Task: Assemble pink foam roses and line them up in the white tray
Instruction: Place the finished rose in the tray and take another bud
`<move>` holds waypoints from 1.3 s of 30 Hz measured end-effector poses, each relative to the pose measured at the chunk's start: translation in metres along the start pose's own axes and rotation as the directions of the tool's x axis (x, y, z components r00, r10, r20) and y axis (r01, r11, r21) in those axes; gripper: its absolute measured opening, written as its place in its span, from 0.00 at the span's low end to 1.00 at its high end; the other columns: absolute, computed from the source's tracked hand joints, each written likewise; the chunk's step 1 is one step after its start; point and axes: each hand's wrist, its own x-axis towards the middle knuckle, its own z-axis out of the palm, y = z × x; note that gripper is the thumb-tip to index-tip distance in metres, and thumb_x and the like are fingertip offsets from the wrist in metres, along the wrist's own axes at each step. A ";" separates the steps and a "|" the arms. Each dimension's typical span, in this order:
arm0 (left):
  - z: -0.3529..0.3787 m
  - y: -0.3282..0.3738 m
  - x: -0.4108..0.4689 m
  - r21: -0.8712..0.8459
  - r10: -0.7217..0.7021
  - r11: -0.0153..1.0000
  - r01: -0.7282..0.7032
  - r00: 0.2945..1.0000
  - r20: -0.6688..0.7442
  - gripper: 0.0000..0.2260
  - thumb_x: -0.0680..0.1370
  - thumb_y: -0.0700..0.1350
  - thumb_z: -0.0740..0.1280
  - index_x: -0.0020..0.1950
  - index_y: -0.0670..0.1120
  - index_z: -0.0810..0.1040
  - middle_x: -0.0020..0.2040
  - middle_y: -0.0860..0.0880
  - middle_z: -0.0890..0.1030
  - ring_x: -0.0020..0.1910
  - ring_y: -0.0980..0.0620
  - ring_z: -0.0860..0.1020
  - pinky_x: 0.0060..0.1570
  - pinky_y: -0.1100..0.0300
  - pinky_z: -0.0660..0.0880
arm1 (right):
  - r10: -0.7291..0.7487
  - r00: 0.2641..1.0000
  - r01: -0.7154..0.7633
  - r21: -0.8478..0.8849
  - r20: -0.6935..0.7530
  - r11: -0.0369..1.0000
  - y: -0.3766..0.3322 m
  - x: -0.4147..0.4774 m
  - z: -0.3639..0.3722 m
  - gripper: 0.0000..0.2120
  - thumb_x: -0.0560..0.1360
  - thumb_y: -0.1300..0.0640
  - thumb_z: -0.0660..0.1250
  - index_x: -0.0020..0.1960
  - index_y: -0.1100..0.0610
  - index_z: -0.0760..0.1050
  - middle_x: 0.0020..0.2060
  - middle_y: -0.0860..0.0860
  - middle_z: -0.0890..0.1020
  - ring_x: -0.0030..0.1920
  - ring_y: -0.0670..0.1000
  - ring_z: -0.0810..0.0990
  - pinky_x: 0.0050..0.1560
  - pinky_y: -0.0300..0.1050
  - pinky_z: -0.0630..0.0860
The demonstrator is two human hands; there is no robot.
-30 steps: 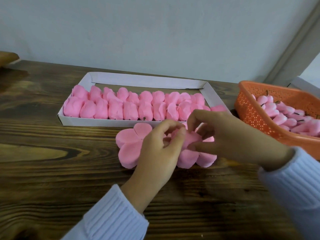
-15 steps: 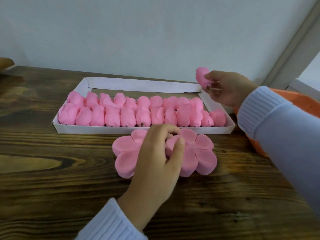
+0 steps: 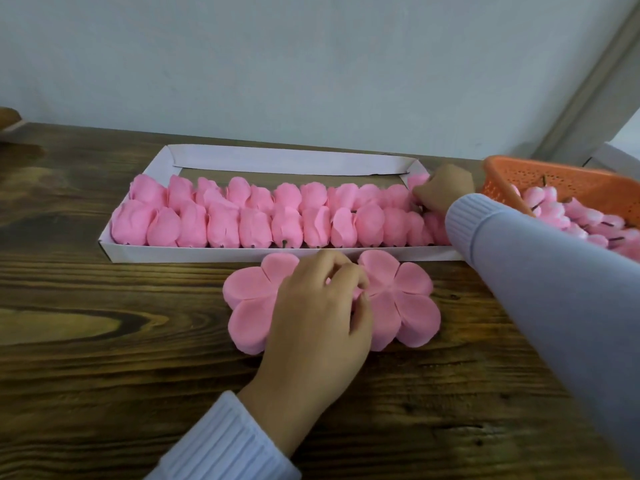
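Pinching a pink foam rose (image 3: 418, 181) in curled fingers, the right hand (image 3: 445, 192) holds it at the far right end of the white tray (image 3: 277, 253), against the back row. The left hand (image 3: 318, 306) curls its fingertips onto 2 flat petal cutouts (image 3: 405, 299) on the wooden table (image 3: 104, 375), just in front of the tray. Finished roses (image 3: 284, 220) fill 2 rows. An orange basket (image 3: 571, 178) of pink buds (image 3: 554, 209) sits at right.
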 end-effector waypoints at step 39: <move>-0.002 0.005 -0.001 0.038 -0.088 0.996 0.084 0.989 0.120 0.02 0.73 0.40 0.69 0.42 0.46 0.79 0.45 0.50 0.78 0.45 0.53 0.72 0.46 0.59 0.68 | -0.237 0.971 0.235 -0.039 -0.030 0.971 0.005 0.013 -0.064 0.18 0.79 0.59 0.57 0.67 0.59 0.72 0.64 0.58 0.76 0.63 0.58 0.74 0.59 0.46 0.69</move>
